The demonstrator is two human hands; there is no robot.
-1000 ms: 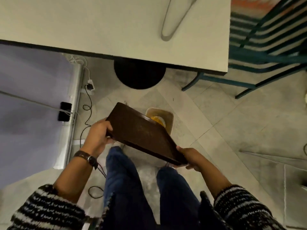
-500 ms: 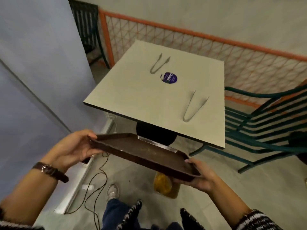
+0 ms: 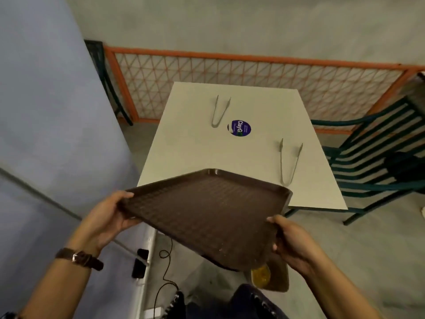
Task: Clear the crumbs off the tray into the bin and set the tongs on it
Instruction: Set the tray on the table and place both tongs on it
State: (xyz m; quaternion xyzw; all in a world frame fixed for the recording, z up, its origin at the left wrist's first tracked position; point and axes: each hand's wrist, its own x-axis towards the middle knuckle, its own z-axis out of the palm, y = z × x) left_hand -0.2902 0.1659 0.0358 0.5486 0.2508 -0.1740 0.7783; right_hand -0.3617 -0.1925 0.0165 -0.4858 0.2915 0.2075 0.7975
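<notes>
Raised since 0.5 s ago, the brown tray [image 3: 207,215] now overlaps the near edge of the table [image 3: 195,146], above the bin [image 3: 273,279]. Left hand [image 3: 108,217] and right hand [image 3: 292,242] grip opposite rims. The nearer tongs [image 3: 287,164] lie just beyond the tray's far-right corner, long axis pointing away, on the right hand's side.

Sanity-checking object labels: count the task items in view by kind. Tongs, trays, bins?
Tongs: 2, the far tongs and the near tongs, both on the table
Tray: 1
Bin: 1, partly hidden under the tray
Total: 4
</notes>
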